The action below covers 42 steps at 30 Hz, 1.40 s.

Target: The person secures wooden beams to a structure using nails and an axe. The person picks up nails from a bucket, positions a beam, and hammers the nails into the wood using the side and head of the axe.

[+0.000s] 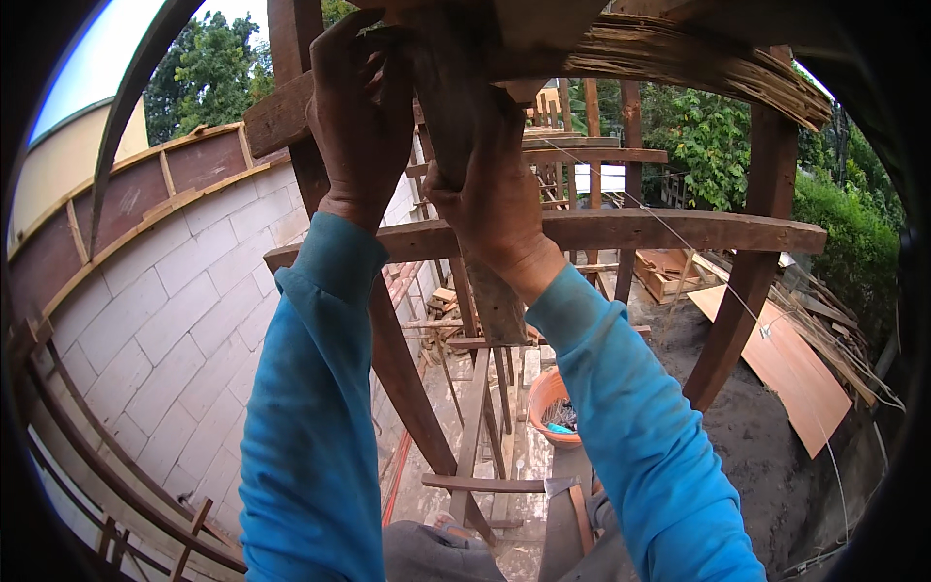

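Observation:
Both my arms, in blue sleeves, reach up to a dark wooden board (495, 301) that hangs upright in front of me. My right hand (495, 199) is wrapped around the board, its thumb along the near side. Higher up and to the left, my left hand (359, 126) has its fingers curled beside the board's upper part, under the overhead timber. What those fingers pinch is hidden in shadow. Behind my wrists runs a horizontal wooden beam (679, 231). Split, rough-edged wood (679, 63) juts out to the upper right.
Posts (742, 320) and crosspieces form a timber frame around me. Left stands a pale block wall (184, 310). Below are an orange bucket (550, 427) and a tool with a wooden handle (582, 519). A plywood sheet (776, 364) leans right; a thin string (713, 260) crosses there.

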Tool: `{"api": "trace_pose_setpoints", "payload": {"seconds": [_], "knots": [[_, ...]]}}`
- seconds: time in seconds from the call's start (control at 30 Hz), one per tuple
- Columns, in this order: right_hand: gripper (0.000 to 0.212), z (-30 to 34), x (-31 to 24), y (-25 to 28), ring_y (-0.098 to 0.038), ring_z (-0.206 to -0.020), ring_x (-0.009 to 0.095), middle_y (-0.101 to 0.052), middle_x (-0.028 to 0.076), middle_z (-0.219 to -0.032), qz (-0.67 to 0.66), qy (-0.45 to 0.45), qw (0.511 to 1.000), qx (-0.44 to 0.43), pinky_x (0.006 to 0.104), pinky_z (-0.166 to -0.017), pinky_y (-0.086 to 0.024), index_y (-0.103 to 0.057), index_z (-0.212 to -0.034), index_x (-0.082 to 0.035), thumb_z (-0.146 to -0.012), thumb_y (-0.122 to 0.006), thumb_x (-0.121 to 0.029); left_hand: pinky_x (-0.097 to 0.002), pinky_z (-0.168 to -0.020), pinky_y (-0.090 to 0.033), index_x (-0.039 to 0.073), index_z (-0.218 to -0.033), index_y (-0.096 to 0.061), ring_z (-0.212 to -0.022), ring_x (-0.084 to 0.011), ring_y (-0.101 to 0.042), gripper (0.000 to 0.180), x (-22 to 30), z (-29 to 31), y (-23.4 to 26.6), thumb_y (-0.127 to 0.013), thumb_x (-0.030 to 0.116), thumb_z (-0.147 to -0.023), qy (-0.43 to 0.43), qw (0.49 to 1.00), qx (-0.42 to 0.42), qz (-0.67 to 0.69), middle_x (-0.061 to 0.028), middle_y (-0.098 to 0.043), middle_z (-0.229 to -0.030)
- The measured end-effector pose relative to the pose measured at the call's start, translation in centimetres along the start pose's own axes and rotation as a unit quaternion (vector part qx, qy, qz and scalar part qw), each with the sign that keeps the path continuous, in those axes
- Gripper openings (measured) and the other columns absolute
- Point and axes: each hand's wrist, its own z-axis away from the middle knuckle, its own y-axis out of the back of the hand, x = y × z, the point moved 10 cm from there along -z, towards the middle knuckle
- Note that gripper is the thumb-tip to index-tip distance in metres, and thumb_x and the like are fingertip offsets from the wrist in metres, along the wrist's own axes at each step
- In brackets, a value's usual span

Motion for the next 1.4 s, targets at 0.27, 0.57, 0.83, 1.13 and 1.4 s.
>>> {"api": "trace_pose_setpoints", "payload": {"seconds": [0.27, 0.57, 0.83, 1.13, 1.4], "knots": [[0.089, -0.3, 0.0, 0.0, -0.064, -0.085, 0.046, -0.039, 0.021, -0.134, -0.006, -0.016, 1.000, -0.011, 0.0515, -0.064, -0.057, -0.026, -0.144, -0.011, -0.068, -0.073, -0.014, -0.0273, -0.084, -0.056, 0.001, -0.111, -0.061, -0.099, -0.0148, -0.066, 0.023, -0.3, 0.8, 0.2, -0.062, -0.002, -0.089, 0.048, 0.993, 0.061, 0.087, -0.0058, -0.067, -0.103], [0.085, -0.3, -0.3, 0.0, -0.064, -0.085, 0.045, -0.039, 0.020, -0.134, 0.005, -0.025, 1.000, -0.016, 0.0507, -0.064, -0.057, -0.028, -0.142, -0.010, -0.069, -0.072, -0.013, -0.0282, -0.077, -0.056, 0.004, -0.105, -0.060, -0.093, -0.0142, -0.068, 0.017, -0.2, 0.7, 0.2, -0.059, -0.003, -0.091, 0.057, 0.994, 0.071, 0.055, -0.0053, -0.068, -0.098], [0.082, -0.3, -0.3, -0.5, -0.061, -0.093, 0.047, -0.038, 0.024, -0.132, -0.003, -0.017, 0.999, -0.028, 0.0515, -0.074, -0.056, -0.029, -0.139, -0.006, -0.070, -0.074, -0.016, -0.0291, -0.085, -0.056, 0.002, -0.111, -0.057, -0.097, -0.0173, -0.066, 0.018, -0.3, 0.9, -0.1, -0.054, -0.002, -0.094, 0.071, 0.995, 0.044, 0.063, -0.0061, -0.062, -0.107], [0.087, -0.3, -0.2, -0.9, -0.054, -0.109, 0.048, -0.036, 0.026, -0.131, -0.023, -0.053, 0.997, -0.050, 0.0505, -0.083, -0.054, -0.023, -0.141, -0.004, -0.072, -0.074, -0.015, -0.0305, -0.085, -0.057, -0.002, -0.109, -0.060, -0.095, -0.0184, -0.068, 0.017, -1.1, 0.8, 0.6, -0.056, -0.003, -0.092, 0.117, 0.988, 0.078, 0.069, -0.0084, -0.067, -0.102], [0.091, -0.2, -0.5, -0.2, -0.044, -0.125, 0.044, -0.037, 0.024, -0.133, -0.050, -0.027, 0.998, -0.018, 0.0478, -0.099, -0.046, -0.025, -0.143, -0.006, -0.067, -0.075, -0.006, -0.0287, -0.083, -0.059, -0.003, -0.105, -0.064, -0.092, -0.0152, -0.068, 0.015, -1.0, 1.0, 0.8, -0.058, -0.003, -0.091, 0.104, 0.988, 0.093, 0.069, -0.0082, -0.070, -0.098]]}}
